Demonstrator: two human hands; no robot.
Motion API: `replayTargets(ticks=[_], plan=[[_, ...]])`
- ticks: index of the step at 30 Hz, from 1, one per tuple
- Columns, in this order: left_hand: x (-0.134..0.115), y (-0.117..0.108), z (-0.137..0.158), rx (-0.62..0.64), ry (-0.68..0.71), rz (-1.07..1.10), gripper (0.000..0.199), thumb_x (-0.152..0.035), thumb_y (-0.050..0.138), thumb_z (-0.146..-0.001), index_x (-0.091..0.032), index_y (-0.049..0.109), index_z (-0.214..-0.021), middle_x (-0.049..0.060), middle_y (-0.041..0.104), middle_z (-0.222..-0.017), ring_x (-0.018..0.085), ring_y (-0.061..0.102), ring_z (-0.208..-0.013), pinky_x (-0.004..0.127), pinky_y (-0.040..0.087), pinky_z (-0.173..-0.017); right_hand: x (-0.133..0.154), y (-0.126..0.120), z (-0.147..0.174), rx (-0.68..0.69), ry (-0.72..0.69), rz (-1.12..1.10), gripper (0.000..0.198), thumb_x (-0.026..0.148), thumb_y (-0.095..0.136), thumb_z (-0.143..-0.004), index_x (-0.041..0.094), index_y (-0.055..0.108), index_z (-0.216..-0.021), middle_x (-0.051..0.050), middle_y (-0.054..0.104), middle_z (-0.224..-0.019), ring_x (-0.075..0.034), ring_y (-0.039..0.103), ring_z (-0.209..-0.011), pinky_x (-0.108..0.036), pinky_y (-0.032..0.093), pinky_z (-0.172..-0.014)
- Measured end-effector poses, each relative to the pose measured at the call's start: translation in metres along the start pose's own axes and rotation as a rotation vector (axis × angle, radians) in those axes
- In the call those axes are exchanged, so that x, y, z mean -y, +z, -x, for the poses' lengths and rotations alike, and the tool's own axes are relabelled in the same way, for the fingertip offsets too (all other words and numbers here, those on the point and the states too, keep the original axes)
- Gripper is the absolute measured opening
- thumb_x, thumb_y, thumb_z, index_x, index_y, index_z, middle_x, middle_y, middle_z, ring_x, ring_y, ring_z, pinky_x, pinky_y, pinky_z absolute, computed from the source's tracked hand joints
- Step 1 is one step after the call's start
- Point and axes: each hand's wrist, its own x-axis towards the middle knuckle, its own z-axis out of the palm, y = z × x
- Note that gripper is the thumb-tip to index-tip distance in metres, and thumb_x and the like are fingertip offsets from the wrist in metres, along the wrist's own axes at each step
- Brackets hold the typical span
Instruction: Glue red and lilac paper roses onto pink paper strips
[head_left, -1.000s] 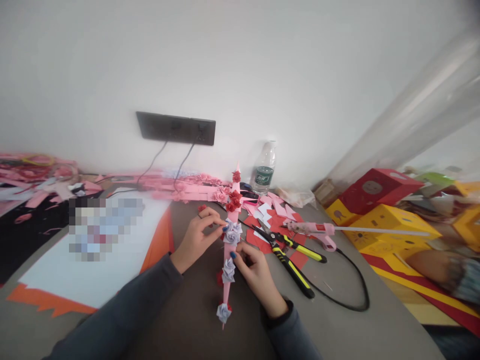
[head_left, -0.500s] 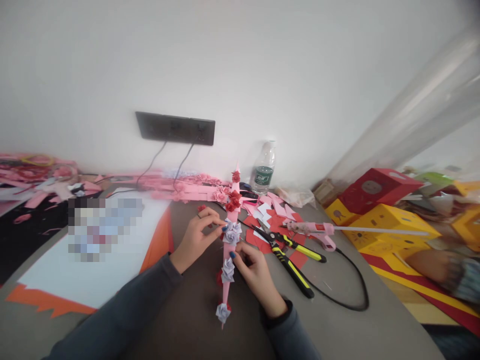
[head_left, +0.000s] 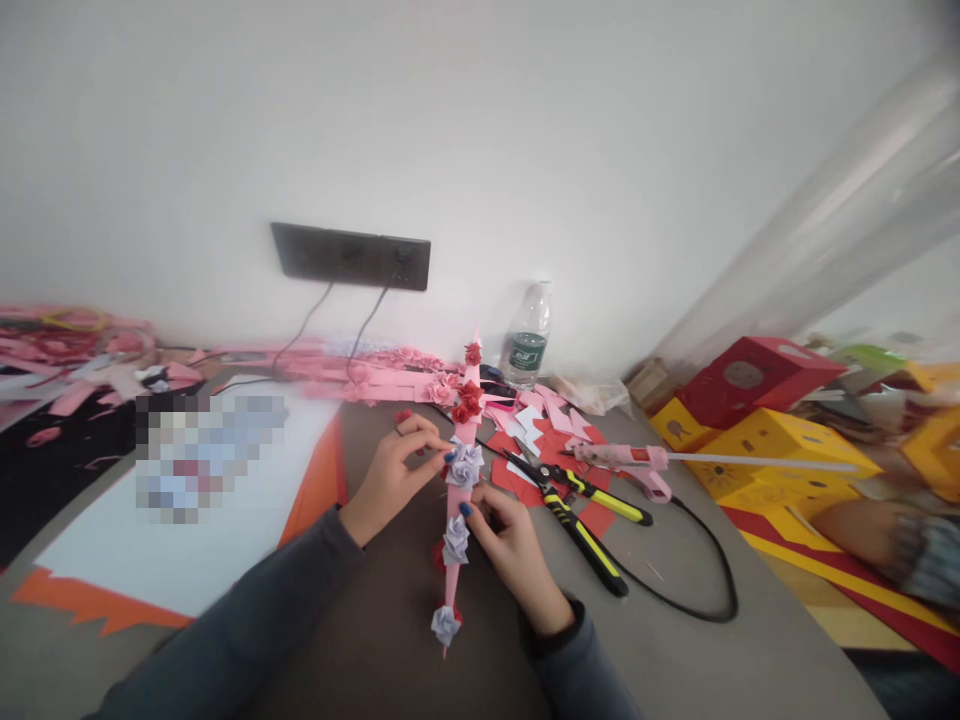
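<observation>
A narrow pink paper stick (head_left: 459,503) stands out lengthwise in front of me, dotted with folded paper flowers. Lavender paper flowers (head_left: 455,541) run along its nearer half, and red paper flowers (head_left: 466,402) sit toward its far end. My left hand (head_left: 397,480) pinches at the left edge of the middle lavender flower (head_left: 466,468), thumb and fingers together. From the right, my right hand (head_left: 514,550) grips the stick just below that flower, its thumb on the front; the other fingertips are partly hidden behind it.
Right of my hands lie black-and-yellow pliers (head_left: 581,540) and a pink glue gun (head_left: 622,458) with a looping black cord, among red paper scraps (head_left: 495,455). A water bottle (head_left: 529,340) stands by the wall. White sheets (head_left: 247,540) lie left; another person's arm (head_left: 862,530) rests near yellow boxes (head_left: 780,450).
</observation>
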Motion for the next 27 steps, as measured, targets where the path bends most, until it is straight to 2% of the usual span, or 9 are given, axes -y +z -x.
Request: replayTargets(ticks=[19,22,25,27], plan=[[0.0010,-0.0006,-0.0004,0.024,-0.024,0.039,0.013,-0.023,0.061,-0.096,-0.018,0.072,-0.090,0.003,0.060,-0.091,0.017,0.061,-0.085,0.029,0.049,-0.080,-0.0038,0.0001,0.0005,0.005,0.006,-0.005,0.043,0.056,0.054,-0.094,0.021,0.052,-0.069,0.004,0.042,-0.058,-0.012,0.036,-0.054,-0.025,0.031,-0.051],[0.0014,0.0009,0.0005,0.033,-0.041,0.068,0.016,-0.025,0.059,-0.097,-0.020,0.072,-0.104,0.004,0.061,-0.094,0.018,0.061,-0.087,0.029,0.050,-0.081,-0.0060,0.0009,0.0000,-0.017,0.033,-0.052,0.044,0.058,0.054,-0.094,0.021,0.052,-0.070,0.004,0.039,-0.059,-0.012,0.035,-0.053,-0.025,0.030,-0.051],[0.0027,0.0037,0.0022,0.012,-0.124,0.147,0.033,-0.027,0.059,-0.096,-0.021,0.059,-0.128,0.005,0.061,-0.100,0.018,0.062,-0.090,0.029,0.052,-0.080,-0.0072,0.0012,-0.0008,-0.047,0.057,-0.126,0.045,0.061,0.055,-0.092,0.021,0.052,-0.072,0.004,0.039,-0.061,-0.011,0.035,-0.053,-0.024,0.029,-0.050],[0.0029,0.0048,0.0028,-0.015,-0.191,0.190,0.032,-0.028,0.059,-0.095,-0.020,0.055,-0.125,0.005,0.060,-0.101,0.018,0.063,-0.092,0.028,0.052,-0.080,-0.0075,0.0008,-0.0012,-0.063,0.063,-0.166,0.046,0.063,0.056,-0.091,0.021,0.053,-0.072,0.004,0.042,-0.061,-0.012,0.037,-0.054,-0.024,0.031,-0.050]])
